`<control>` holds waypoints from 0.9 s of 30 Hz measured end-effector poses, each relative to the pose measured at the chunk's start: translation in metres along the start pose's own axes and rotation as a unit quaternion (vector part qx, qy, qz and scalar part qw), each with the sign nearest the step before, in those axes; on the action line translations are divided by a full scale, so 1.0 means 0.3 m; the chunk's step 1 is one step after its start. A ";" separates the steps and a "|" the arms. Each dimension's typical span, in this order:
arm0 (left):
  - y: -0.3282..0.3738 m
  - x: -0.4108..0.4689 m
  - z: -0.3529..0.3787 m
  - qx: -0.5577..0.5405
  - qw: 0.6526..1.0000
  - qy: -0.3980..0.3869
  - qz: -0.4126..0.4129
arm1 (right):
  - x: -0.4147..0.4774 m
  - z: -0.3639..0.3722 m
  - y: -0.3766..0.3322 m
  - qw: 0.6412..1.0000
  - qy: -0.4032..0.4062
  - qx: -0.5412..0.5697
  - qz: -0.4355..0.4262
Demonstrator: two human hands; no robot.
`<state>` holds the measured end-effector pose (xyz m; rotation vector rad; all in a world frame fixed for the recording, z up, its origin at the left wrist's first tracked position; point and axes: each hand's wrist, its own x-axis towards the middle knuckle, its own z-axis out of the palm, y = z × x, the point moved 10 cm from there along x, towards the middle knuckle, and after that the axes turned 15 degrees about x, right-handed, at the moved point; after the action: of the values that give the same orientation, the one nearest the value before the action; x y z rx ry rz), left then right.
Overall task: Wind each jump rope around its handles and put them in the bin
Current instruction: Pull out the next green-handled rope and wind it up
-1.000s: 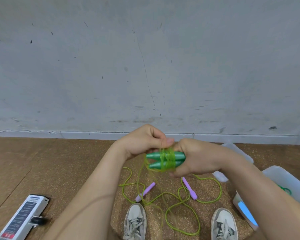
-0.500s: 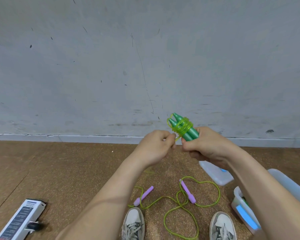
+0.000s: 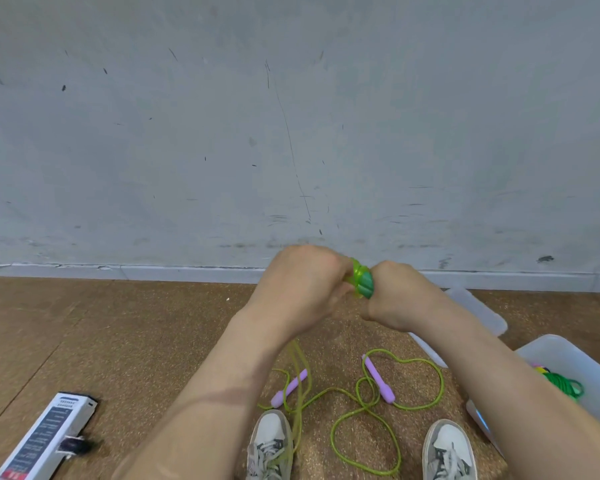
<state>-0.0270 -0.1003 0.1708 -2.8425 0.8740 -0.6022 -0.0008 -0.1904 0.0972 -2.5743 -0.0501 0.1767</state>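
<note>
Right hand (image 3: 395, 301) is curled tight round the paired green handles (image 3: 363, 283), held in the air in front of the grey wall. Left hand (image 3: 302, 289) is fisted against their wrapped end, gripping the green cord (image 3: 298, 403) (its slack hangs down, blurred). Below, a second jump rope (image 3: 364, 407) with purple handles (image 3: 380, 379) sprawls on the cork floor (image 3: 153, 341). A clear bin (image 3: 551, 341) at the floor's right edge holds a coiled rope (image 3: 565, 386).

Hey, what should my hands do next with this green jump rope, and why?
Probably wrap another turn: the right hand grips the green handles, while loose rope hangs from the left hand toward the floor, so it isn't ready for the bin.
</note>
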 end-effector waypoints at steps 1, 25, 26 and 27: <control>-0.015 -0.001 -0.004 -0.017 1.000 0.008 0.000 | -0.004 0.014 -0.005 1.000 -0.019 -0.006 -0.001; -0.096 -0.087 0.277 -0.632 0.713 -0.237 -0.193 | -0.134 -0.028 -0.184 0.929 -0.106 0.312 -0.170; -0.091 -0.086 0.275 -0.634 0.712 -0.235 -0.189 | -0.123 -0.044 -0.170 0.919 -0.089 0.349 -0.158; -0.086 -0.084 0.274 -0.633 0.715 -0.233 -0.184 | -0.110 -0.058 -0.152 0.910 -0.070 0.381 -0.144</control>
<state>0.0003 -0.0659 0.0925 -3.9925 0.7278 1.2359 -0.0311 -0.1633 0.1401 -1.7434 -0.3431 0.2153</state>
